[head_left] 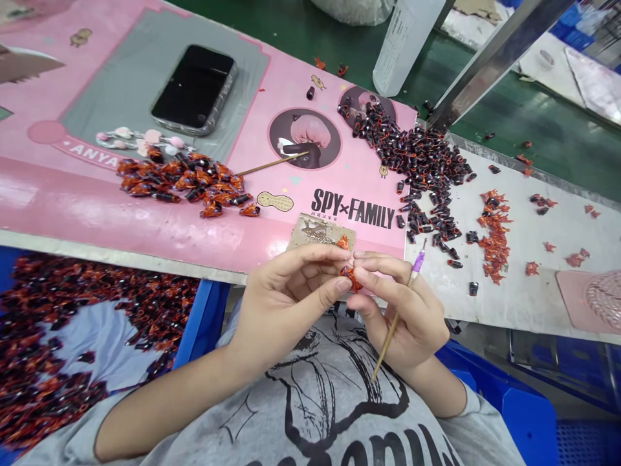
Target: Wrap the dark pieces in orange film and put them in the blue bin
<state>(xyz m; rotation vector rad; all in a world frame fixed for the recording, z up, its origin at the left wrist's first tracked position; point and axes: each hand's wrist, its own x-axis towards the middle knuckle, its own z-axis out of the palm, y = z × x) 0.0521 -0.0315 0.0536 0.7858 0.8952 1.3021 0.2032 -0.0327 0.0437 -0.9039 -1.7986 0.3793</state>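
Note:
My left hand (286, 294) and my right hand (405, 310) meet close to my chest and pinch a small orange and black piece (350, 277) between their fingertips. A thin wooden stick with a purple tip (395, 317) also rests in my right hand, slanting down across the palm. Both hands hover just in front of the table's near edge. On the pink printed mat (145, 220) lies a heap of orange and black pieces (187, 181). A larger spread of dark pieces (420, 168) covers the mat's right end and the white surface.
A black phone (195, 87) lies on the mat at the back. A second wooden stick (272, 164) rests beside the heap. Orange scraps (492, 236) litter the white surface. A blue bin of pieces (72, 336) sits lower left. A white bottle (405, 42) and metal bar (495, 55) stand behind.

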